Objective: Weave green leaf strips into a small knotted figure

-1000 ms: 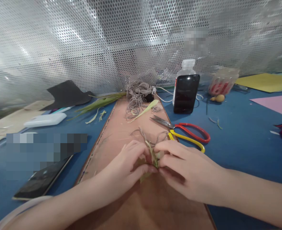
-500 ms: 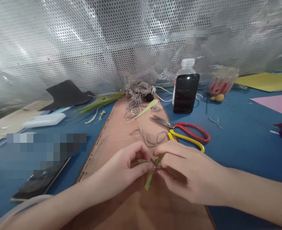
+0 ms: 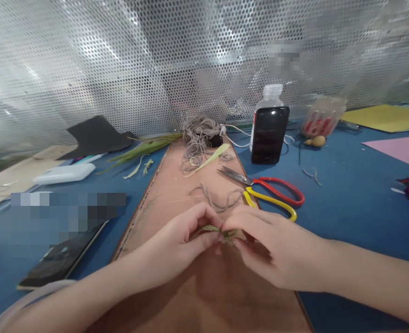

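Both hands meet over the brown board (image 3: 149, 222), pinching one small piece of green plant leaf (image 3: 229, 235). My left hand (image 3: 192, 240) grips it between thumb and forefinger. Against its other end press the fingertips of my right hand (image 3: 269, 245), and they partly cover the leaf. Just beyond my fingers lies a loose piece of grey cord (image 3: 220, 203). Scissors (image 3: 260, 185) with one red and one yellow handle rest at the board's right edge, blades pointing left, near my right hand.
A tangled bundle of grey cord (image 3: 199, 132) and a pale leaf strip (image 3: 211, 159) lie at the board's far end. A phone (image 3: 270, 136) leans on a bottle (image 3: 273, 92). Green stalks (image 3: 145, 149) and a dark phone-like slab (image 3: 65, 254) are left. Behind stands perforated mesh (image 3: 156, 55).
The green strip that hung below my fingers no longer shows. My right hand's fingers have shifted slightly around the leaf; my left hand stays nearly in place.
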### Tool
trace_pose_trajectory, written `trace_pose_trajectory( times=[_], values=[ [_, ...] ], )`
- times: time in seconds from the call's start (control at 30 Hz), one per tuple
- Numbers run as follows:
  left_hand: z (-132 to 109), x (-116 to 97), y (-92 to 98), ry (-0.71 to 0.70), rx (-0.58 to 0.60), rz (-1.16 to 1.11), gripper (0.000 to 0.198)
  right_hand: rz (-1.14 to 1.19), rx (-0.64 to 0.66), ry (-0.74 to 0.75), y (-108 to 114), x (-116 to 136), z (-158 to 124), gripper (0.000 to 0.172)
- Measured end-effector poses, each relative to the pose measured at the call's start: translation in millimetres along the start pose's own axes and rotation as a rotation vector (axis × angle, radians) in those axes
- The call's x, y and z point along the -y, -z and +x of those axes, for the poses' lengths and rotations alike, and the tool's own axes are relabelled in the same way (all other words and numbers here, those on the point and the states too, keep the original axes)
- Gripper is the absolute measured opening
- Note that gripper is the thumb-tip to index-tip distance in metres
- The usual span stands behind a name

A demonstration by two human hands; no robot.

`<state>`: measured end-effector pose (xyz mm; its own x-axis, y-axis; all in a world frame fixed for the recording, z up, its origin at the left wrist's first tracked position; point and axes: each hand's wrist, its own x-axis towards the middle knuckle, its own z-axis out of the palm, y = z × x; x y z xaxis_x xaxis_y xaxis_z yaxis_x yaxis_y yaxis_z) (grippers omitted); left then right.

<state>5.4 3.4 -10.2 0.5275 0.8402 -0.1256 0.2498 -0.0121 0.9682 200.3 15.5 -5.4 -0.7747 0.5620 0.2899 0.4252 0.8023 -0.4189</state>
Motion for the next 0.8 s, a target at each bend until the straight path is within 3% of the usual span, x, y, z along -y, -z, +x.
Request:
trace_pose_trajectory(
  times=[0.3,0.8],
  values=[
    [0.5,0.7,0.0,0.009,0.003,0.08,0.01,-0.107,-0.063,0.126,-4.2,-4.5,0.0,0.015],
    [1.1,5.4,-3.1,0.016,-0.055,0.021,0.01,-0.202,-0.059,0.122,-6.7,-5.3,-1.2,0.019]
  ],
)
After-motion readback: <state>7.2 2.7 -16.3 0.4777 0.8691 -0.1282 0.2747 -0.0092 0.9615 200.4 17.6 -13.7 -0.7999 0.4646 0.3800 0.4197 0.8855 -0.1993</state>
